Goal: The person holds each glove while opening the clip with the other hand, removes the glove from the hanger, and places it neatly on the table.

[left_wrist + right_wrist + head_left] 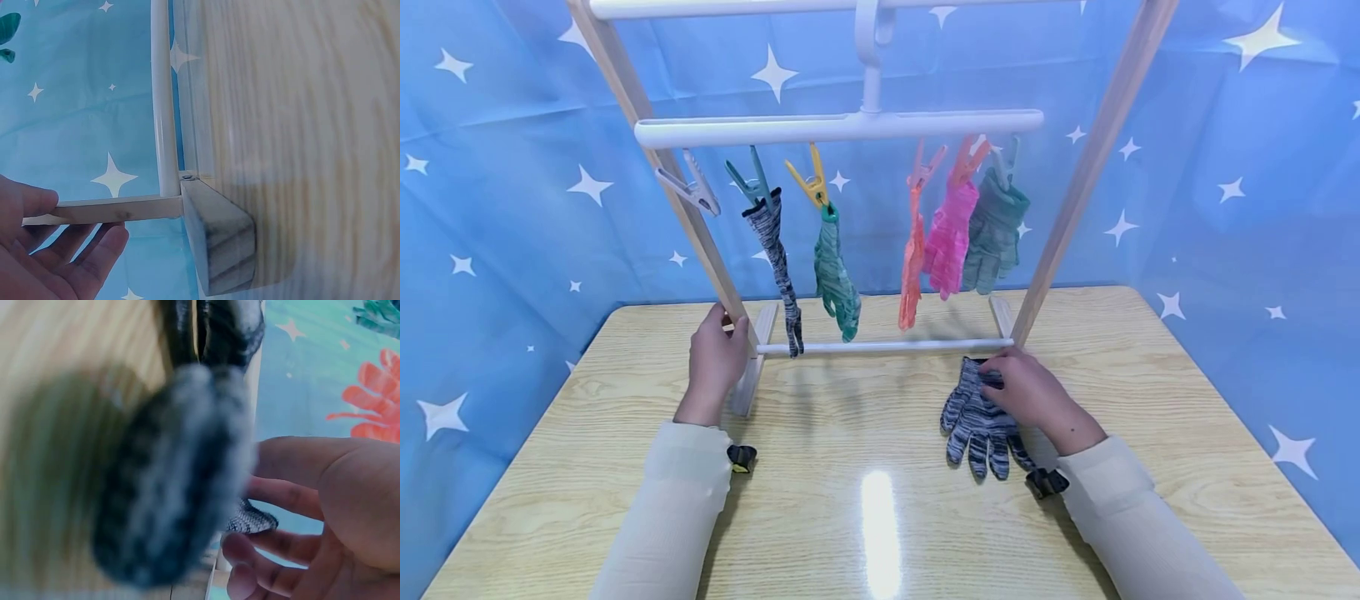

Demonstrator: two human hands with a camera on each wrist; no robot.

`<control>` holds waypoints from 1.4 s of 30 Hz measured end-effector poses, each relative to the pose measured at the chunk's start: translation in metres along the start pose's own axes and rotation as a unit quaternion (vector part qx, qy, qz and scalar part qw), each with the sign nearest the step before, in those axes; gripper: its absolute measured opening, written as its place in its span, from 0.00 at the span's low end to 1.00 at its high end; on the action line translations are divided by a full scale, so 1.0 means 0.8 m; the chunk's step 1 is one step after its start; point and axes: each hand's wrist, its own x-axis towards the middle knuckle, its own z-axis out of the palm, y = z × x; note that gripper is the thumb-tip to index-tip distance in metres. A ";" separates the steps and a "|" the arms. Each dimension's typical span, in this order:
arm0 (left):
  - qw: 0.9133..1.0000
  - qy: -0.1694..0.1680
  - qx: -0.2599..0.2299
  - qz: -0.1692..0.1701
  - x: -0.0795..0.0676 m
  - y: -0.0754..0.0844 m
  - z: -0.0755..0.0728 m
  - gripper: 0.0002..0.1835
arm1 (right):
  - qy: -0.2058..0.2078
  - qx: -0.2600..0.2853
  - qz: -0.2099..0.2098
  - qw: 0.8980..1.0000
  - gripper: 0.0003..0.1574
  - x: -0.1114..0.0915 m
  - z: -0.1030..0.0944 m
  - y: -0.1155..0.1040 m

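My left hand (718, 354) holds the left wooden post (681, 192) of a drying rack low down. In the left wrist view the thumb lies on one side of the post (106, 210) and the fingers on the other. A black-and-grey knit glove (981, 425) is at the rack's right foot, its fingers toward me. My right hand (1026, 387) pinches that glove near its cuff. In the right wrist view a blurred glove finger (175, 481) fills the middle, and part of the cuff (250, 519) shows between my fingers (284, 544).
A white hanger (838, 127) hangs from the rack's top bar, with clothespins holding a striped glove (781, 267), green glove (835, 275), orange glove (912, 267), pink glove (952, 237) and grey-green glove (996, 229). One grey clothespin (692, 187) holds nothing. A white rod (880, 346) joins the posts low down.
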 end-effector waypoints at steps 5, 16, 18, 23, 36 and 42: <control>1.000 0.000 -0.002 0.001 0.001 0.000 0.000 0.24 | 0.008 -0.032 -0.006 0.999 0.24 -0.003 0.000 -0.002; 1.000 -0.005 -0.009 -0.001 0.000 0.001 -0.001 0.24 | -0.004 -0.043 -0.036 0.998 0.27 -0.011 -0.006 -0.020; 1.000 -0.006 -0.007 -0.001 0.000 0.001 -0.001 0.24 | -0.015 -0.041 -0.040 0.998 0.27 -0.011 -0.006 -0.021; 1.000 -0.009 -0.002 0.000 0.000 0.000 -0.001 0.24 | -0.033 -0.031 -0.049 0.998 0.28 -0.011 -0.003 -0.022; 1.000 -0.007 0.002 0.000 0.002 -0.001 0.000 0.24 | -0.046 -0.033 -0.047 0.997 0.29 -0.010 0.000 -0.022; 1.000 -0.005 0.005 -0.004 0.002 -0.001 -0.001 0.24 | -0.047 -0.033 -0.044 0.997 0.29 -0.009 0.000 -0.023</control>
